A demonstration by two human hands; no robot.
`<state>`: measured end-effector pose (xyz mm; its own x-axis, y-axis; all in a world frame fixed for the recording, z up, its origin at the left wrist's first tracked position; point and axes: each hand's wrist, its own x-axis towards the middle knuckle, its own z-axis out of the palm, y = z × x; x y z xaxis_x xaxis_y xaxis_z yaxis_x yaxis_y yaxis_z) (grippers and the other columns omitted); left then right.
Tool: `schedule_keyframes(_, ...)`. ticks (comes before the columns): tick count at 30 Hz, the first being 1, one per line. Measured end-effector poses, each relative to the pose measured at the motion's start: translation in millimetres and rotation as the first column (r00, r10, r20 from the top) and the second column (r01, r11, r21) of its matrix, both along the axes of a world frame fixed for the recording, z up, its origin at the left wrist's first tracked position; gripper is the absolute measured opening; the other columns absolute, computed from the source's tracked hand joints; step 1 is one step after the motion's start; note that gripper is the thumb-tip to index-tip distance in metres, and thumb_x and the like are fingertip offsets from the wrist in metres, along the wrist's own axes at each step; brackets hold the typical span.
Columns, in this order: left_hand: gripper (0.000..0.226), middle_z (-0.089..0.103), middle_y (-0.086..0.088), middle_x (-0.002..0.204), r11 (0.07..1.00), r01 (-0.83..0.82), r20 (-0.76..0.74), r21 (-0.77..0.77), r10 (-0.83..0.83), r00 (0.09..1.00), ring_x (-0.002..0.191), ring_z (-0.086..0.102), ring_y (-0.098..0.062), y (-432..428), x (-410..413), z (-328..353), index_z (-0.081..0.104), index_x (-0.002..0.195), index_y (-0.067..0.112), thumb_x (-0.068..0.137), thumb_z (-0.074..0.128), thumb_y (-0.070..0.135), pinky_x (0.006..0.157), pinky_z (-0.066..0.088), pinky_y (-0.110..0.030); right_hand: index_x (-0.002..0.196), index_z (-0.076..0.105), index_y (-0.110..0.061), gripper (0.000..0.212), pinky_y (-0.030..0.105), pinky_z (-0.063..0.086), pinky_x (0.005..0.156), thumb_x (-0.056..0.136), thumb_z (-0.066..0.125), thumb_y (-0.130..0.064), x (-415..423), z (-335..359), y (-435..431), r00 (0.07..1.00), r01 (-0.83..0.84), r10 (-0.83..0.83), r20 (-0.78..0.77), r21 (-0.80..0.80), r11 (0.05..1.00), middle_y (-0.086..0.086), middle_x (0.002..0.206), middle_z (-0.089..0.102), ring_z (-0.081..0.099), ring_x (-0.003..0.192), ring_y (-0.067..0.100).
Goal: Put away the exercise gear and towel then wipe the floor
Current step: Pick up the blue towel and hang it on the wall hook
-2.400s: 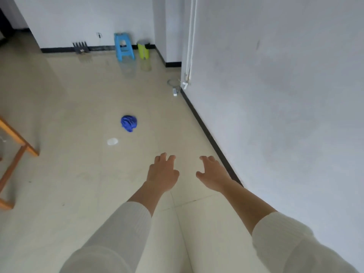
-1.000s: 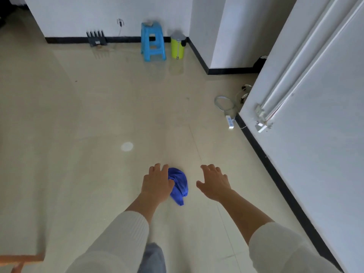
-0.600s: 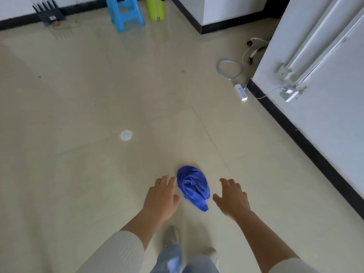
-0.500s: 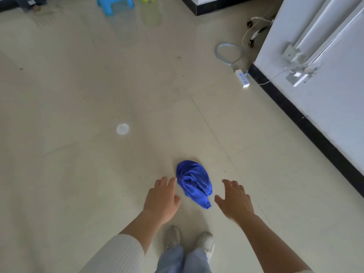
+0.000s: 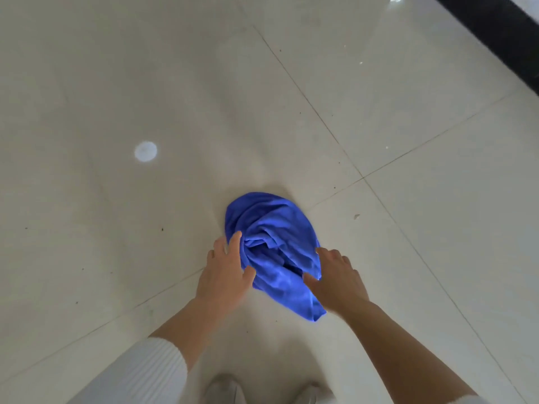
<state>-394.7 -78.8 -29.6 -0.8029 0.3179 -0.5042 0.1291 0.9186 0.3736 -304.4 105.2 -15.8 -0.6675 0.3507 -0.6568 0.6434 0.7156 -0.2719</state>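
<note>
A crumpled blue towel (image 5: 269,228) lies on the pale tiled floor (image 5: 116,83) just in front of my feet. My left hand (image 5: 224,275) hovers at the towel's left edge, fingers straight and spread, one fingertip over the cloth. At the towel's right edge, my right hand (image 5: 335,278) is spread open too, with the thumb over the blue fabric. Neither hand grips anything. Whether the fingertips touch the cloth is unclear.
A round white spot (image 5: 145,151) shows on the floor to the upper left. The black baseboard (image 5: 501,30) of the wall runs across the top right corner. My shoes (image 5: 224,389) are at the bottom edge.
I have walked up to the towel and bent down; it now looks much larger. Both hands have come down from beside it to its left and right edges.
</note>
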Motion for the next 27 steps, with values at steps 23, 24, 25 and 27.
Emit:
schedule_keyframes(23, 0.016, 0.061, 0.008, 0.078, 0.888, -0.044, 0.142, 0.457, -0.024, 0.99, 0.068, 0.055, -0.011, 81, -3, 372, 0.059, 0.083, 0.024, 0.075, 0.056, 0.01, 0.058, 0.043, -0.024, 0.09, 0.05, -0.017, 0.012, 0.029, 0.038, 0.053, 0.08, 0.057, -0.019, 44, 366, 64, 0.836, 0.465, -0.503, -0.221, -0.203, 0.862, 0.002, 0.081, 0.06, 0.054, 0.067, 0.022)
schedule_keyframes(24, 0.017, 0.06, 0.008, 0.077, 0.889, 0.006, 0.127, 0.457, -0.072, 0.989, 0.066, 0.054, -0.01, 85, -2, 410, 0.059, 0.083, 0.024, 0.075, 0.055, 0.009, 0.057, 0.041, -0.022, 0.091, 0.05, -0.019, 0.013, 0.028, 0.038, 0.052, 0.08, 0.058, -0.019, 51, 405, 67, 0.824, 0.48, -0.518, -0.231, -0.201, 0.854, 0.002, 0.08, 0.06, 0.053, 0.065, 0.02)
schedule_keyframes(25, 0.018, 0.06, 0.008, 0.076, 0.886, 0.058, 0.109, 0.46, -0.121, 0.987, 0.065, 0.053, -0.009, 88, -1, 448, 0.059, 0.083, 0.024, 0.075, 0.055, 0.008, 0.056, 0.04, -0.021, 0.091, 0.051, -0.02, 0.013, 0.028, 0.038, 0.052, 0.081, 0.059, -0.02, 58, 443, 69, 0.81, 0.499, -0.535, -0.239, -0.2, 0.844, 0.001, 0.079, 0.061, 0.053, 0.065, 0.02)
schedule_keyframes(27, 0.018, 0.06, 0.008, 0.075, 0.866, 0.134, 0.086, 0.481, -0.199, 0.976, 0.063, 0.053, -0.009, 93, 2, 518, 0.058, 0.081, 0.023, 0.073, 0.054, 0.008, 0.054, 0.041, -0.021, 0.093, 0.052, -0.022, 0.015, 0.028, 0.042, 0.053, 0.08, 0.061, -0.022, 73, 515, 72, 0.775, 0.539, -0.575, -0.262, -0.203, 0.818, 0.0, 0.079, 0.063, 0.057, 0.067, 0.021)
